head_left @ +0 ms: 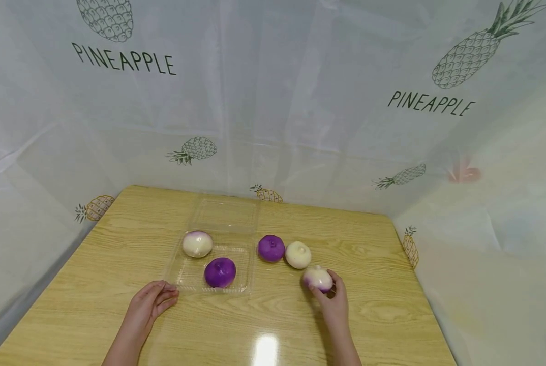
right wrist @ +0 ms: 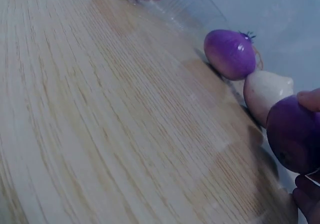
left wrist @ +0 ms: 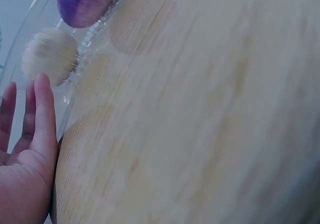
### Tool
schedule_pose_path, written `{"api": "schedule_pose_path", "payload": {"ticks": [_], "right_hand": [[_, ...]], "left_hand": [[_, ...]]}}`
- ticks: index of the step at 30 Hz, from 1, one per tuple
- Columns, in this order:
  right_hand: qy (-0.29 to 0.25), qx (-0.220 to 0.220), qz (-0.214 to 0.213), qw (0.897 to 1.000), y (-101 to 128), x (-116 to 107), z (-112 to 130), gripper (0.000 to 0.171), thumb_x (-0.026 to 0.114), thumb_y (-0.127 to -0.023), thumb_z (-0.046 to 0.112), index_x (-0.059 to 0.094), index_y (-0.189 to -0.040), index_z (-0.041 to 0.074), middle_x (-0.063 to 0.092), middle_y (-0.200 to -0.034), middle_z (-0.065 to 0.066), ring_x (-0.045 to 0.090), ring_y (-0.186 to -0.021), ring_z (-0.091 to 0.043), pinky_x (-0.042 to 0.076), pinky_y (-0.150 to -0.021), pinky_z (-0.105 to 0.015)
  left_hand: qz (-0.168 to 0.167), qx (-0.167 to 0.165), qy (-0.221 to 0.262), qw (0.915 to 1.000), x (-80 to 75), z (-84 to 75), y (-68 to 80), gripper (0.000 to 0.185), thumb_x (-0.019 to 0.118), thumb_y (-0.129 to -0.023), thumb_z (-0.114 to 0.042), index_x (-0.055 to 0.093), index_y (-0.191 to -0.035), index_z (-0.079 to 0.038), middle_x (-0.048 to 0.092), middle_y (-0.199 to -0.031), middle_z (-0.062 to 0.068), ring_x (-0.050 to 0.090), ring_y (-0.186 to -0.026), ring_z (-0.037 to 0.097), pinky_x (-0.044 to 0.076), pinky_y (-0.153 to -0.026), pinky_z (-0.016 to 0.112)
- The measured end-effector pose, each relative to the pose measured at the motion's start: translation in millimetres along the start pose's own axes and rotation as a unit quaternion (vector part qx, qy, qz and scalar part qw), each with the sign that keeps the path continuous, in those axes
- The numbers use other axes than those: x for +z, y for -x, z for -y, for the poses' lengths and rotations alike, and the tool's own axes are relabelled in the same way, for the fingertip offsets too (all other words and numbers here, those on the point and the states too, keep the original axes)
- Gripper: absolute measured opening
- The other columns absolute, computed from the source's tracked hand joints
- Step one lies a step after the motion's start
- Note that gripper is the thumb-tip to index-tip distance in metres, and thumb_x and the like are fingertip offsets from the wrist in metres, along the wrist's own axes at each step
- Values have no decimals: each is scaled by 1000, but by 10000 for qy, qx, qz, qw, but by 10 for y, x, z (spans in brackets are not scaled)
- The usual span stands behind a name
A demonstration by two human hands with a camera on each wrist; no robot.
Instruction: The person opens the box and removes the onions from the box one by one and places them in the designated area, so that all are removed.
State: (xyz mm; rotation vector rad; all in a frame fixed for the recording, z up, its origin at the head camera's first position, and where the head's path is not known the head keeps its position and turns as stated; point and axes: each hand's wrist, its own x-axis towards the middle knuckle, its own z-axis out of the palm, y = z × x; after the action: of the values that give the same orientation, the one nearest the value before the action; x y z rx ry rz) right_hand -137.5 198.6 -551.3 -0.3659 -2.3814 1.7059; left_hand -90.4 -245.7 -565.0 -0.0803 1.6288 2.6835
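My right hand (head_left: 336,299) grips a purple-and-white onion (head_left: 317,279) between thumb and fingers, at the right end of the loose onions. From the right wrist view its underside (right wrist: 295,136) looks dark purple. My left hand (head_left: 150,303) rests at the front left corner of a clear plastic clamshell box (head_left: 244,291), its fingers fairly straight in the left wrist view. Inside the box are a whitish onion (head_left: 198,244) at back left and a purple onion (head_left: 220,272) at the front.
Between the box and my right hand, another purple onion (head_left: 271,248) and a white onion (head_left: 298,255) sit side by side on the wood-grain table (head_left: 373,325). The box's lid (head_left: 224,213) lies folded open toward the back. A pineapple-print curtain (head_left: 273,101) hangs behind.
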Motion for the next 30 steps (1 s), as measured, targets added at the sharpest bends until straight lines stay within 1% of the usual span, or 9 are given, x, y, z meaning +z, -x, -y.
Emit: {"api": "schedule_pose_path", "payload": {"ticks": [7,11,14,16,18,21,23,25,30], "right_hand": [[-51,144,31,9999,-2,-46,-1,70,78,-87,22,40,-142,1,48,-133,-18,48,-115,-29,45,-85,-18],[-141,179,73,9997,-4,-69,17,73,77,-87,20,35,-143,-1,42,-138,-22,48,-117,-34,45,-82,-13],[-147,152,40,9998,-13,-76,16,73,77,-87,17,34,-143,-2,39,-138,-25,50,-116,-37,48,-78,-13],[-83,166,-29,9998,-27,-75,0,72,77,-86,14,35,-143,-2,40,-138,-25,51,-115,-38,50,-80,-17],[-19,187,-79,9998,-48,-76,-19,72,77,-86,13,36,-143,-2,39,-139,-26,51,-116,-40,53,-86,-26],[50,199,-87,9998,-92,-78,-33,72,78,-85,12,37,-143,0,38,-142,-25,50,-120,-41,52,-95,-40],[74,187,-56,9998,-121,-84,-28,72,78,-85,11,37,-143,0,37,-144,-25,50,-120,-42,51,-97,-46],[127,173,-49,9998,-148,-90,-16,71,77,-85,10,37,-143,0,39,-143,-24,52,-119,-41,53,-94,-43],[239,240,-147,9993,-218,-97,5,69,76,-86,10,37,-142,-1,41,-142,-23,53,-116,-39,52,-85,-26]], "left_hand": [[-62,-39,-44,10000,1,-1,2,27,44,-106,-15,66,-103,0,68,-99,7,68,-93,19,58,-84,32],[-78,-48,-75,9999,-3,1,4,27,44,-106,-16,65,-104,0,68,-100,8,68,-94,19,58,-84,33],[-81,-79,-74,9999,-5,-2,8,26,44,-106,-16,65,-104,-1,68,-100,8,68,-94,19,58,-85,33],[-59,-101,-68,9999,-6,-4,7,26,45,-106,-17,65,-104,-1,68,-100,8,68,-94,19,58,-85,33],[-27,-105,-48,9999,-7,-4,2,26,45,-106,-16,65,-105,0,68,-100,8,68,-94,19,58,-85,33],[26,-64,-14,10000,-9,-8,-8,26,44,-106,-15,65,-105,0,68,-100,8,68,-94,19,58,-85,32],[55,-28,13,10000,-9,-10,-13,26,44,-106,-15,65,-104,0,68,-100,7,68,-94,19,58,-85,33],[73,-18,29,10000,-7,-13,-14,26,44,-106,-15,65,-104,-1,68,-100,7,68,-95,19,58,-86,33],[-14,-86,-61,9999,2,-13,5,26,45,-106,-17,65,-105,0,68,-101,8,68,-95,19,58,-86,33]]}}
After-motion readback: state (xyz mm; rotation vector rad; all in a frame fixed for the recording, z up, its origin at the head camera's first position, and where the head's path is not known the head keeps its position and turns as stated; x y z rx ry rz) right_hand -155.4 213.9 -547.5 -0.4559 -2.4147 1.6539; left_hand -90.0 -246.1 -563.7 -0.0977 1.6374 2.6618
